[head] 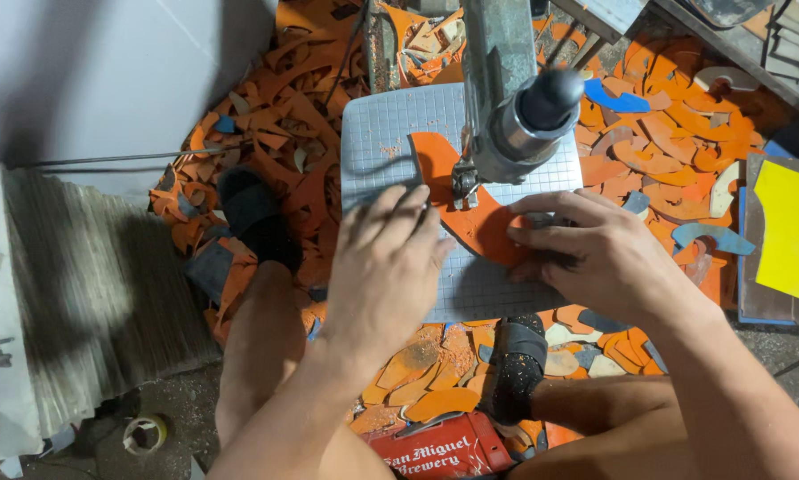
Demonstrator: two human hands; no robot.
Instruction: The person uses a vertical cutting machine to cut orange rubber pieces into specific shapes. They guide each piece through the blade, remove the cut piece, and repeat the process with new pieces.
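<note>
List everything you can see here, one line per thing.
Orange sheet: one, orange, flat on the work plate under the machine head.
Work plate: one, grey with a grid, centre.
Machine head: one, grey metal with a black knob, above the plate.
Scraps: many, mostly orange, some blue and beige, on the floor around the plate.
Yellow sheet: one, yellow, right edge.
Crate: one, red, bottom centre.
Tape roll: one, pale, floor at lower left.
Sandals: two, black, on the person's feet.
Left hand: flat on the plate, fingertips at the orange sheet.
Right hand: pressing on the orange sheet.
</note>
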